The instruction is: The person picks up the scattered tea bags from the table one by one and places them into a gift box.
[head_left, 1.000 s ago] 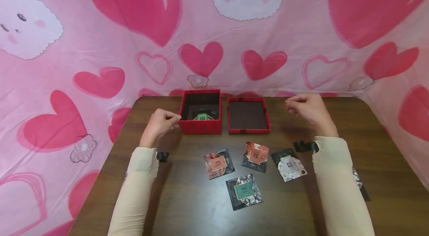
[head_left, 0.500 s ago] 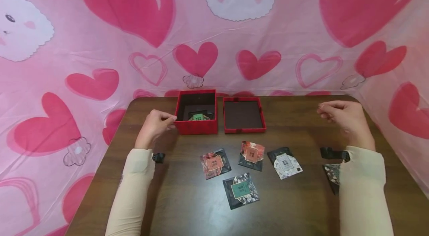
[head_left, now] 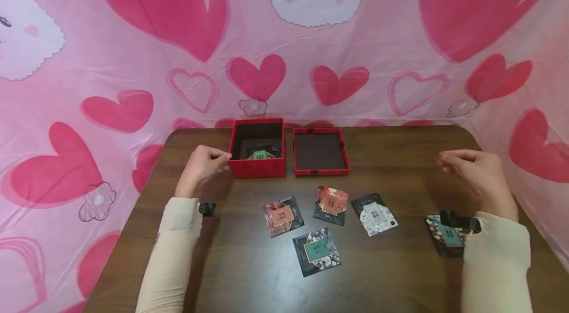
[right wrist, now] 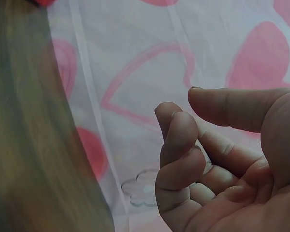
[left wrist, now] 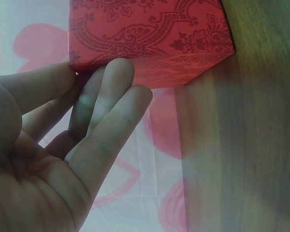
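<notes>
Red box [head_left: 257, 149] sits at the far left of the worktop [head_left: 249, 283], a green packet inside; the left hand [head_left: 201, 167] still touches its left wall with relaxed fingers. Its lid [head_left: 321, 152] lies just right. Four packets lie nearer. The right hand [head_left: 477, 177], loosely curled and empty, has swung right, uncovering a fifth packet [head_left: 446, 236] near its wrist.

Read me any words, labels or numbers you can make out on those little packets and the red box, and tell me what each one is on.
No text can be read.
Dark flat packets on the brown wooden table, label patches too small and blurred: salmon-label packet, red-orange packet, grey-label packet, green-label packet, teal-label packet.
Green-labelled packet inside the open red patterned box: blurred.
Box side by the left hand: paisley only.
Red lid: blank.
</notes>
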The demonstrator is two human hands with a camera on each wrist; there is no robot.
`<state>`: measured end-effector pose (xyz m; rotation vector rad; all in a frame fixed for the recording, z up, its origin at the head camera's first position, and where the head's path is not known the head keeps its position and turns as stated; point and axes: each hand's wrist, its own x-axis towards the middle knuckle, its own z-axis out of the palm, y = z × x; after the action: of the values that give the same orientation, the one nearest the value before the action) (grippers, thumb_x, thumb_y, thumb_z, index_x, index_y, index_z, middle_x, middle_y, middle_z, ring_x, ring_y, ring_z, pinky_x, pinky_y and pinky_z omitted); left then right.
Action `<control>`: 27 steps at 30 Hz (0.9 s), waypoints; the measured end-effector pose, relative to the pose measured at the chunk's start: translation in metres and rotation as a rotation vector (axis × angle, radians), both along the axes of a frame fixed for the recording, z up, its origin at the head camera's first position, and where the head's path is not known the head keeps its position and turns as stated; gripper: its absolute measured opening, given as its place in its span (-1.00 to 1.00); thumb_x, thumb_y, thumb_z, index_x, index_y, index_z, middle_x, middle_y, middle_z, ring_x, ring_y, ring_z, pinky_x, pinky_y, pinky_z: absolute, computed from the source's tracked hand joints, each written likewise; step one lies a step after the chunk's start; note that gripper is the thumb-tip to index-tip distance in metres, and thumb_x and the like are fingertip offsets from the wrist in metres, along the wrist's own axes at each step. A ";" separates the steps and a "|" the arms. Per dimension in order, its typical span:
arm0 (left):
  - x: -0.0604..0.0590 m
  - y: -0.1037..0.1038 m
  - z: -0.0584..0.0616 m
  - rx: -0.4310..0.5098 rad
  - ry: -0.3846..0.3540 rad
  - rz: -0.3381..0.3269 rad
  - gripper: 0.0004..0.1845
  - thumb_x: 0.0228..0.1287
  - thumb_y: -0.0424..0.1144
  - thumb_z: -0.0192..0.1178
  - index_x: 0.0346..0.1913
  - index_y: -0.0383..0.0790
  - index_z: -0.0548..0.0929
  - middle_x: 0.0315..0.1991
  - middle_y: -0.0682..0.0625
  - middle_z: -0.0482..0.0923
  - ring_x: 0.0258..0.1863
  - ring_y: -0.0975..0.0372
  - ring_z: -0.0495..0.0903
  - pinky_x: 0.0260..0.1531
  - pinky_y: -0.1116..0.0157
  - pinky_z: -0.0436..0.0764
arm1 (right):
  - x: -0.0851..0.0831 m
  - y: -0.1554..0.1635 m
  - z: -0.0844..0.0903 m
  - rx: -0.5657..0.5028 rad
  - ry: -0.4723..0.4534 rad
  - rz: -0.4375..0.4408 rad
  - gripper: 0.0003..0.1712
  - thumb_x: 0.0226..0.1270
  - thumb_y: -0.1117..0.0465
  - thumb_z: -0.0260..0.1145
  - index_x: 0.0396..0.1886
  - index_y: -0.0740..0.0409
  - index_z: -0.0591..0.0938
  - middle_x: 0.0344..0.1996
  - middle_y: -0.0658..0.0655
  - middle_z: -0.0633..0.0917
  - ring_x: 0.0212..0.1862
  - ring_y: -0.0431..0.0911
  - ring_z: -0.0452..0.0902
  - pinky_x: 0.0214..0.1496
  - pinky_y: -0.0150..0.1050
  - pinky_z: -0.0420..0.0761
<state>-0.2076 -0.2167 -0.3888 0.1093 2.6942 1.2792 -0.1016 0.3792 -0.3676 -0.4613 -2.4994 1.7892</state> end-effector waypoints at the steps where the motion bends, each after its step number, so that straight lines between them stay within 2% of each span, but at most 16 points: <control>1: 0.000 0.000 0.000 0.002 -0.001 0.000 -0.71 0.44 -0.21 0.25 -0.01 -0.40 0.76 -0.13 -0.26 0.72 -0.22 -0.11 0.75 -0.14 0.07 0.70 | 0.003 0.002 -0.001 -0.003 -0.003 -0.003 -0.85 0.44 0.05 0.33 -0.16 -0.12 0.80 -0.39 -0.25 0.75 -0.34 -0.31 0.67 -0.27 -0.53 0.60; 5: 0.000 -0.001 0.000 0.006 -0.004 -0.002 -0.70 0.45 -0.22 0.24 0.01 -0.42 0.75 -0.12 -0.27 0.72 -0.22 -0.11 0.75 -0.13 0.06 0.69 | 0.016 0.011 -0.007 0.026 -0.032 -0.011 -0.84 0.43 0.02 0.34 -0.16 -0.12 0.81 -0.39 -0.23 0.76 -0.35 -0.30 0.66 -0.28 -0.52 0.59; 9: -0.001 -0.001 -0.001 0.004 -0.007 -0.007 -0.68 0.44 -0.22 0.25 0.03 -0.44 0.73 -0.15 -0.26 0.73 -0.21 -0.10 0.75 -0.12 0.07 0.69 | 0.026 0.019 -0.015 0.117 -0.094 -0.022 -0.82 0.43 -0.05 0.32 -0.22 -0.19 0.82 -0.42 -0.23 0.75 -0.36 -0.29 0.63 -0.31 -0.49 0.57; 12: -0.001 -0.001 -0.002 0.008 -0.017 -0.002 -0.69 0.44 -0.22 0.25 0.03 -0.43 0.73 -0.17 -0.24 0.74 -0.20 -0.11 0.74 -0.10 0.05 0.68 | 0.033 0.024 -0.023 0.195 -0.138 -0.027 -0.67 0.44 -0.06 0.31 -0.15 0.05 0.83 -0.44 -0.18 0.75 -0.36 -0.25 0.59 -0.32 -0.39 0.53; 14: -0.001 -0.001 -0.002 0.015 -0.026 0.001 -0.69 0.44 -0.22 0.26 0.03 -0.42 0.74 -0.17 -0.23 0.74 -0.19 -0.11 0.74 -0.08 0.03 0.68 | 0.036 0.028 -0.029 0.236 -0.173 -0.024 -0.51 0.45 -0.08 0.29 -0.03 0.28 0.77 -0.42 -0.15 0.76 -0.34 -0.22 0.58 -0.30 -0.30 0.52; 16: 0.000 -0.002 -0.002 0.021 -0.030 0.003 -0.70 0.44 -0.22 0.26 0.02 -0.41 0.74 -0.16 -0.23 0.73 -0.18 -0.12 0.74 -0.07 0.02 0.67 | 0.039 0.032 -0.035 0.251 -0.218 -0.031 -0.39 0.45 -0.10 0.28 0.06 0.41 0.69 -0.39 -0.11 0.76 -0.31 -0.16 0.58 -0.25 -0.18 0.50; 18: 0.000 -0.002 -0.003 0.029 -0.034 0.000 -0.69 0.43 -0.22 0.26 0.02 -0.42 0.74 -0.15 -0.24 0.73 -0.18 -0.11 0.74 -0.07 0.02 0.67 | 0.043 0.037 -0.041 0.262 -0.262 -0.023 -0.33 0.45 -0.13 0.27 0.10 0.45 0.65 -0.36 -0.05 0.76 -0.25 -0.07 0.58 -0.19 -0.10 0.51; 23: 0.000 -0.003 -0.003 0.029 -0.040 -0.004 -0.65 0.43 -0.19 0.27 0.04 -0.44 0.72 -0.11 -0.26 0.72 -0.18 -0.10 0.75 -0.06 0.04 0.66 | 0.051 0.047 -0.050 0.279 -0.375 0.055 -0.29 0.43 -0.17 0.27 0.05 0.50 0.65 -0.21 0.19 0.76 -0.02 0.22 0.52 0.00 0.24 0.47; 27: -0.001 -0.002 -0.002 0.034 -0.049 0.001 -0.65 0.42 -0.18 0.28 0.03 -0.43 0.73 -0.10 -0.25 0.72 -0.18 -0.11 0.74 -0.06 0.05 0.67 | 0.055 0.051 -0.056 0.300 -0.437 0.106 -0.34 0.41 -0.13 0.31 0.04 0.47 0.67 -0.13 0.31 0.74 0.04 0.29 0.51 0.02 0.35 0.41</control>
<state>-0.2089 -0.2187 -0.3911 0.0799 2.6327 1.3103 -0.0465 0.4299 -0.4232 -0.7843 -3.0707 1.4246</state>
